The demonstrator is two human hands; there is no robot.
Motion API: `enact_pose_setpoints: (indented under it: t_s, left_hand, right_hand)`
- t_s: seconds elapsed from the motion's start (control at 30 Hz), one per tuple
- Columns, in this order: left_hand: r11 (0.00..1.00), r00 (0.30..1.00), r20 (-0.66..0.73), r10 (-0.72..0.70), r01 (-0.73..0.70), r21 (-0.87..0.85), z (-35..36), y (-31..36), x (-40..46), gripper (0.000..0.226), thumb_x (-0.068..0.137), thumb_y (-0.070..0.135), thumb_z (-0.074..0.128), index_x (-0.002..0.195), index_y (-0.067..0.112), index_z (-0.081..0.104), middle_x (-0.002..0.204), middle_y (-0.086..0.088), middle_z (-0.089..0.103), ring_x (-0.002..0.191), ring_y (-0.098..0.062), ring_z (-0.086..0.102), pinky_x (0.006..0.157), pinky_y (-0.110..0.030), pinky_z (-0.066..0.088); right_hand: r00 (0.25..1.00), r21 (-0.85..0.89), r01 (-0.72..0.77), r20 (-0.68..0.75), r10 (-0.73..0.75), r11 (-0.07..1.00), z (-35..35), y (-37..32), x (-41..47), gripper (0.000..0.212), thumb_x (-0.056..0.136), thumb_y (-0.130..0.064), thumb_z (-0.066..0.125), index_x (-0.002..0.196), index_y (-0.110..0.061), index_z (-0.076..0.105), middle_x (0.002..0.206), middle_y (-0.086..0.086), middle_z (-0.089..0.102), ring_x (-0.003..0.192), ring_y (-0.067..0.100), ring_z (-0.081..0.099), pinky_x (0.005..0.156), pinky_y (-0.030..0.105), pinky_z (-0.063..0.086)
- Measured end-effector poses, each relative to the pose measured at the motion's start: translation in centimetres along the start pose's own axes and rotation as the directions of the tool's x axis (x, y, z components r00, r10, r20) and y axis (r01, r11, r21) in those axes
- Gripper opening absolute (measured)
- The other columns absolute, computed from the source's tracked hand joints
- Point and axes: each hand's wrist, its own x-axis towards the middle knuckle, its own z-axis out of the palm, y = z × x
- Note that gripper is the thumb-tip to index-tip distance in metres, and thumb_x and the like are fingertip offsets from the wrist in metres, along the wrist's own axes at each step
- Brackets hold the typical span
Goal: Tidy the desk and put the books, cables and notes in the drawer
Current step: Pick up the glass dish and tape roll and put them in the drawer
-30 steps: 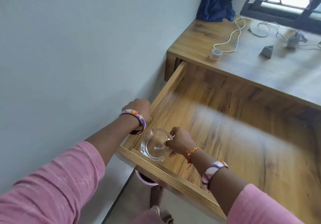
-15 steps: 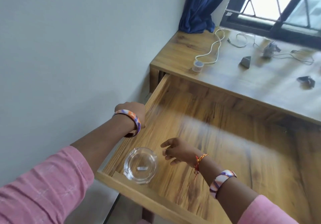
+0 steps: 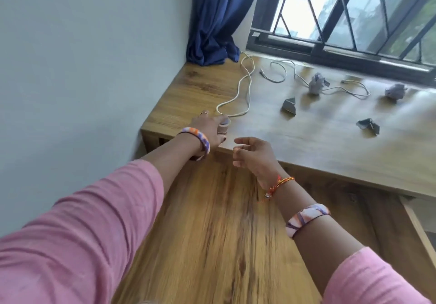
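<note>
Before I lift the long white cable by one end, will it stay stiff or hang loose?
The white cable will probably hang loose, since it lies in soft curves on the desk. It looks thin, so it is likely light. Its far end may drag behind.

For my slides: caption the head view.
Left hand grips a small round container at the wooden desk's edge; right hand hovers open above the pulled-out drawer.

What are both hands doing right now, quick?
Left hand: fingers curled round the small roll of tape at the desk edge.
Right hand: open, fingers loosely curled, holding nothing, above the open drawer.
</note>
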Motion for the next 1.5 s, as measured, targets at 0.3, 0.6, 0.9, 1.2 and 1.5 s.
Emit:
enact_pose_setpoints:
  t_s: [0.3, 0.6, 0.9, 1.2, 1.5]
  left_hand:
    - [0.975, 0.978, -0.138, 0.159, -0.177, -0.131, 1.9, -0.5, -1.0, 0.021, 0.077, 0.025, 0.07, 0.095, 0.014, 0.072, 0.101, -0.006, 0.069, 0.097, -0.024, 0.062, 0.084, -0.033, 0.048]
    - [0.985, 0.919, 0.374, 0.127, -0.072, -0.158, 8.5, 0.2, -15.9, 0.058, 0.068, 0.021, 0.08, 0.113, 0.012, 0.044, 0.103, -0.004, 0.059, 0.083, -0.02, 0.059, 0.068, -0.031, 0.048]
    - [0.976, 0.66, 0.751, 0.032, -0.182, 0.119, 11.6, -0.3, -22.3, 0.026, 0.073, 0.007, 0.066, 0.099, 0.005, 0.065, 0.095, -0.009, 0.071, 0.078, -0.02, 0.065, 0.076, -0.033, 0.055]
    - [0.999, 0.593, 0.805, -0.014, -0.02, 0.032, 11.4, -1.1, -25.3, 0.025, 0.08, -0.004, 0.059, 0.104, 0.004, 0.062, 0.104, -0.017, 0.069, 0.074, -0.019, 0.064, 0.063, -0.02, 0.051]
    - [0.992, 0.615, 0.787, -0.05, -0.058, 0.109, 10.7, -0.3, -26.4, 0.021, 0.085, 0.008, 0.055, 0.106, 0.009, 0.059, 0.104, -0.014, 0.068, 0.074, -0.019, 0.059, 0.062, -0.021, 0.047]
  right_hand:
    - [0.995, 0.183, -0.092, 0.055, 0.083, 0.979, -1.9, 1.6, -3.0, 0.018, 0.095, -0.017, 0.051, 0.11, -0.009, 0.056, 0.096, 0.013, 0.057, 0.072, 0.018, 0.061, 0.068, 0.029, 0.058]
    - [0.866, -0.219, -0.238, 0.392, 0.309, 0.946, -1.0, 7.8, -11.3, 0.024, 0.095, -0.01, 0.05, 0.108, 0.009, 0.06, 0.078, 0.014, 0.066, 0.056, 0.013, 0.063, 0.052, 0.019, 0.052]
    - [0.665, -0.567, -0.176, 0.535, 0.522, 0.805, 3.5, 12.4, -17.6, 0.028, 0.086, 0.007, 0.055, 0.113, 0.006, 0.057, 0.105, 0.021, 0.064, 0.098, 0.036, 0.065, 0.086, 0.048, 0.054]
    - [0.669, -0.661, -0.043, 0.538, 0.513, 0.749, 5.7, 13.4, -20.7, 0.02, 0.09, 0.002, 0.047, 0.106, -0.001, 0.058, 0.086, 0.011, 0.068, 0.094, 0.036, 0.068, 0.047, 0.025, 0.054]
    - [0.746, -0.592, -0.066, 0.505, 0.434, 0.803, 4.8, 13.4, -21.4, 0.014, 0.09, 0.002, 0.049, 0.098, -0.005, 0.059, 0.08, 0.009, 0.061, 0.069, 0.02, 0.065, 0.07, 0.039, 0.058]
